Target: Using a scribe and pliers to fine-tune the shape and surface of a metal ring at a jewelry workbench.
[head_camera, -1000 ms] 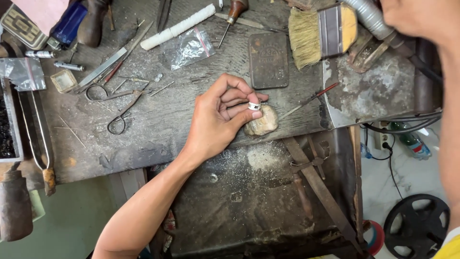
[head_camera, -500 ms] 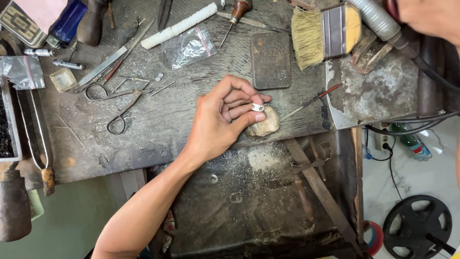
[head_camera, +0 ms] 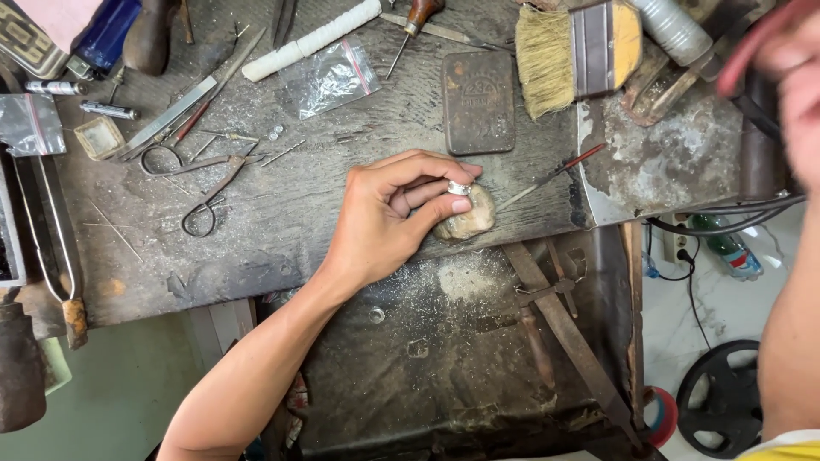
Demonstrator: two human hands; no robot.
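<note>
Head view: left hand pinching a small silver metal ring between thumb and fingers, pressed against a rounded tan wooden peg at the edge of the scuffed grey surface. Right hand blurred, far upper right, grip unclear. Ring shiny, band-shaped, right at the left fingertips.

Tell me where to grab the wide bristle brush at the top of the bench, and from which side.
Grip the brush by its yellow handle end, probably coming from the right or from above. It lies flat with the bristles pointing left and a dark metal band in the middle, so the handle gives the firm, flat hold. The blurred right hand is on that side.
</note>
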